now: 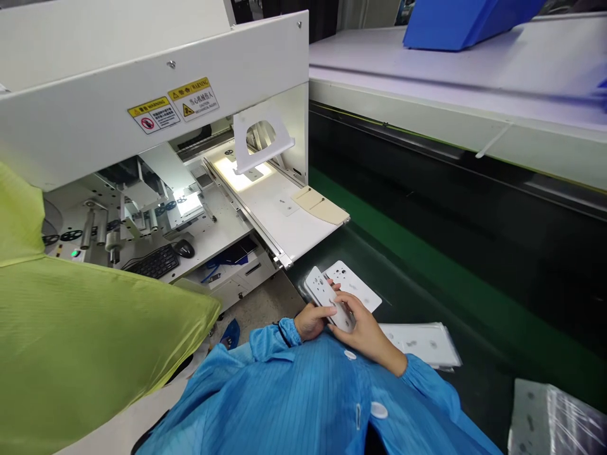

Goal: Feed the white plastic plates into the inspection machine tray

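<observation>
Close in front of my blue smock, both hands hold a white phone-shaped panel (pixel 318 285) with small dark holes and spots, tilted up. My left hand (pixel 310 321) grips its lower left side, thumb across the face. My right hand (pixel 363 325) is closed around its right side, fingers on the surface. Just behind it lies a flat white sheet (pixel 358 287) with similar dark holes, on the dark green belt. By my right wrist rests a stack of white sheets (pixel 420 344) with grey marks.
Ahead, a white machine (pixel 265 63) has a feed table (pixel 303 230) reaching toward me, bearing a cream plate (pixel 322 205). A keyboard (pixel 154 260) and mouse (pixel 184 248) sit left. A plastic-wrapped pack (pixel 545 417) lies lower right; a blue bin (pixel 455 25) stands on the shelf (pixel 360 54).
</observation>
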Available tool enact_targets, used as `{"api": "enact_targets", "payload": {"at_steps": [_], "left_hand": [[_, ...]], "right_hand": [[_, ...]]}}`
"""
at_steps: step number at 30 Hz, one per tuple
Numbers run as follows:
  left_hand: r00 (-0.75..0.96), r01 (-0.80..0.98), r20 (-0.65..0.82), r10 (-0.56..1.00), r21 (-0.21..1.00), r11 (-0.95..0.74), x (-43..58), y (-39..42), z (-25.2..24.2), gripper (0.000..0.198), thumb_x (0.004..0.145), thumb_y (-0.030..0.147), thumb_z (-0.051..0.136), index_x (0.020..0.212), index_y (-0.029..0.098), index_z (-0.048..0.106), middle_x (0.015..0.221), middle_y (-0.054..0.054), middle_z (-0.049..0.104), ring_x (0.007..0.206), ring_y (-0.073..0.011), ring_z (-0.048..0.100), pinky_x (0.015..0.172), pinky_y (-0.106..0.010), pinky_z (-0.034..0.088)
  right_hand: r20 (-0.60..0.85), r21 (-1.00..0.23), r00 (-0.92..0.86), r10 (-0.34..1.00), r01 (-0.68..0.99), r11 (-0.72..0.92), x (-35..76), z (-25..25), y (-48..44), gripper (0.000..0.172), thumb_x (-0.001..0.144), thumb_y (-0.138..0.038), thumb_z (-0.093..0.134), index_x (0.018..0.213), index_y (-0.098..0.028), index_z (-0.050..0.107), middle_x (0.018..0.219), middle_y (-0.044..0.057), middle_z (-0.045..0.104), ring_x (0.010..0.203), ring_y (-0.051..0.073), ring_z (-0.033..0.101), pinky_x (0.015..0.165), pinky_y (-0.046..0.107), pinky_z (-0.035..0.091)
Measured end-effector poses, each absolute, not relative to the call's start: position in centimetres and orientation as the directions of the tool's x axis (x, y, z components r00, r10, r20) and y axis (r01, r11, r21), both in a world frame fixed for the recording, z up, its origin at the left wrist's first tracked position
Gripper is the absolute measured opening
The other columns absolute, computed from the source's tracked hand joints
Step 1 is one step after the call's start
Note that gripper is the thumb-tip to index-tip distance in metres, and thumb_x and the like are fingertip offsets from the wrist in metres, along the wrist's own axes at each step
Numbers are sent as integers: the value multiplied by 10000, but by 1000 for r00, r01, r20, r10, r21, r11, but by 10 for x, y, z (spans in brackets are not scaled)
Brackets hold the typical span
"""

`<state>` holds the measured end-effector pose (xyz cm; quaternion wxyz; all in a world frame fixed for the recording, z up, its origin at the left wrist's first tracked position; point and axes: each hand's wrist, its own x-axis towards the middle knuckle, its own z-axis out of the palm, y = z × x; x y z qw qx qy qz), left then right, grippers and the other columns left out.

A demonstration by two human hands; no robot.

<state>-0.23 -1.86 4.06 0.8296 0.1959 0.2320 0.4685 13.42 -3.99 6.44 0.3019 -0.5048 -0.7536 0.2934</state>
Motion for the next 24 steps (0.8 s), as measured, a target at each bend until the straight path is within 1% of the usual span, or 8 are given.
{"api": "enact_targets", "payload": {"at_steps": [3,6,9,12,16,20,22,24], "left_hand": [[463,-707,-191,865,509,491,-3,-20,41,779,446,246,827,1173,237,548,1229,-96,587,1205,-309,464,1027,-468,294],[448,-722,-250,858,465,513,-5,-17,41,696,503,201,785,1157,221,548,1111,-86,651,1124,-277,538,1007,-446,324],[468,-727,-305,829,400,558,-8,-9,43,590,561,186,705,1131,167,552,938,-90,699,992,-281,615,965,-464,357],[538,-700,-288,792,372,610,-9,-2,48,524,568,199,648,1080,120,568,858,-110,706,933,-315,635,932,-495,370],[611,-591,-297,734,445,673,0,-3,54,457,551,175,626,1005,129,610,878,-99,709,936,-302,634,919,-447,384],[713,-394,-335,616,536,747,13,-9,56,409,501,184,670,905,127,639,773,-84,704,773,-274,653,790,-403,433],[731,-338,-330,597,585,737,17,-10,57,370,483,198,700,841,121,643,678,-66,683,668,-239,638,713,-364,437],[722,-333,-325,611,612,718,19,-11,59,335,472,203,721,786,118,643,615,-41,653,599,-198,607,664,-329,425]], "right_hand": [[177,-710,-349,920,602,365,135,64,-41,502,690,-336,674,1128,-228,455,1223,114,497,1174,265,473,977,451,412],[187,-687,-362,913,616,385,138,66,-41,496,703,-440,679,1119,-228,511,1268,121,469,1201,284,446,981,463,408],[238,-658,-274,932,660,362,141,69,-38,340,785,-449,591,1044,-229,579,1251,114,488,1198,282,443,992,477,387],[284,-667,-153,946,678,310,145,72,-32,332,822,-436,541,1083,-232,564,1207,110,524,1157,272,477,971,476,405],[297,-711,-93,950,642,285,148,81,-20,474,847,-439,502,1273,-243,434,1291,114,452,1183,261,460,958,455,425],[249,-676,-96,964,695,244,146,93,-8,513,862,-472,453,1329,-266,404,1415,98,312,1263,278,373,989,471,392],[250,-643,-104,963,726,245,145,95,-3,486,860,-496,437,1281,-254,467,1404,99,337,1258,284,375,1004,488,369],[270,-619,-115,956,740,263,144,94,0,468,853,-512,435,1214,-227,521,1334,114,428,1217,282,419,1008,491,362]]}}
